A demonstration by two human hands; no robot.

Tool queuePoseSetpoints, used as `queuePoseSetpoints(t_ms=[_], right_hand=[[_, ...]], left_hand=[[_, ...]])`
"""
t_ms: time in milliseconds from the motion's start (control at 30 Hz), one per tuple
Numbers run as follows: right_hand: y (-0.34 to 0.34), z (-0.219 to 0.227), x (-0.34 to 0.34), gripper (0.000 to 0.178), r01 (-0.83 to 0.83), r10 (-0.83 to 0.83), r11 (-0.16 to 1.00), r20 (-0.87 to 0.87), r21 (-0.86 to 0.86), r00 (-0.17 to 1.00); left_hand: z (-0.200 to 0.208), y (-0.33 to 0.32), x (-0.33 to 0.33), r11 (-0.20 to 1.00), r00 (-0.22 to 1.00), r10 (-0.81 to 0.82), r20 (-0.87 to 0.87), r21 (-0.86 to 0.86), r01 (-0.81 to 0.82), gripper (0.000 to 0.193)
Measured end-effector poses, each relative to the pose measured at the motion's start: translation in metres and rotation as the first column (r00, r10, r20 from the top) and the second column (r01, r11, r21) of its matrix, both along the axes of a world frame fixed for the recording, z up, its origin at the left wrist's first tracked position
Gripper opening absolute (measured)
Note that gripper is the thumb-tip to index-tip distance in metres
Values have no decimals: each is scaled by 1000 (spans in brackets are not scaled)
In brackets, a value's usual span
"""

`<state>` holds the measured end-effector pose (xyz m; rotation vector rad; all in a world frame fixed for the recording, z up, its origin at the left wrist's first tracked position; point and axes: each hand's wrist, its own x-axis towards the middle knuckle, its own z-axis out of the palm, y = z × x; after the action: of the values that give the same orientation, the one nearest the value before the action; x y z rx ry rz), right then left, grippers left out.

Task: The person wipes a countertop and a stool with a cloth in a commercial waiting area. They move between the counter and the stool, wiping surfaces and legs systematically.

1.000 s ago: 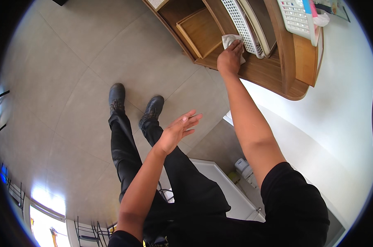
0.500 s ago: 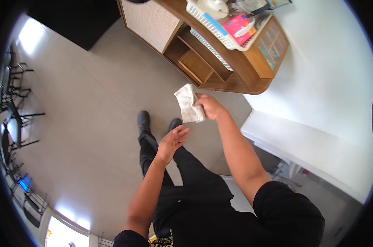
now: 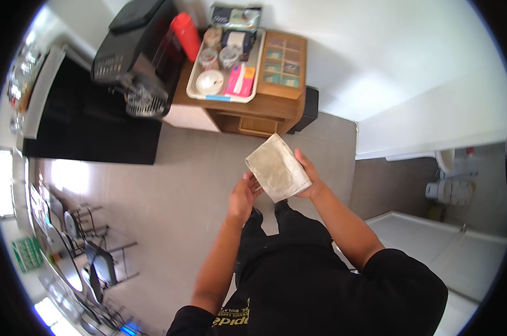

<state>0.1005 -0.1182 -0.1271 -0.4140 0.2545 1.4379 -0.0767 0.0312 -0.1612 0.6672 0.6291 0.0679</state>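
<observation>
A folded cloth (image 3: pixel 278 168), off-white with a greyish, stained-looking face, is held out in front of my body above the floor. My right hand (image 3: pixel 309 176) grips its right side, the thumb along the edge and the other fingers hidden beneath. At the cloth's lower left edge is my left hand (image 3: pixel 243 197), its fingers loosely stretched out and their tips partly behind the cloth. Whether those fingertips bear any of its weight I cannot tell.
Ahead stands a wooden cabinet (image 3: pixel 209 119) with a white basket (image 3: pixel 193 84) of containers and a pink packet (image 3: pixel 241 82). A black coffee machine (image 3: pixel 136 56) and red bottle (image 3: pixel 186 36) are left of it. Chairs (image 3: pixel 99 260) stand left; a toilet (image 3: pixel 452 192) shows right.
My view has swung, bringing the coffee machine and whole cabinet top into sight. The cloth now faces up as a flat folded square, and my left hand has come up to its edge.
</observation>
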Motion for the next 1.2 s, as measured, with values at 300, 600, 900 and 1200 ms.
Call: queuePoseSetpoints(t_ms=[300, 600, 900, 1200], right_hand=[[-81, 74, -10, 70, 214, -241, 966, 206, 147, 948], [-219, 91, 24, 52, 366, -325, 926, 298, -94, 898], [-419, 105, 79, 47, 488, -386, 829, 351, -273, 853], [-526, 92, 146, 50, 565, -488, 821, 413, -84, 769]], left_hand=[[87, -27, 35, 958, 956, -284, 70, 54, 280, 57], [123, -157, 149, 869, 858, -492, 146, 142, 474, 66], [119, -364, 236, 787, 779, -608, 151, -13, 617, 60], [99, -469, 360, 571, 595, -791, 143, -174, 802, 55]])
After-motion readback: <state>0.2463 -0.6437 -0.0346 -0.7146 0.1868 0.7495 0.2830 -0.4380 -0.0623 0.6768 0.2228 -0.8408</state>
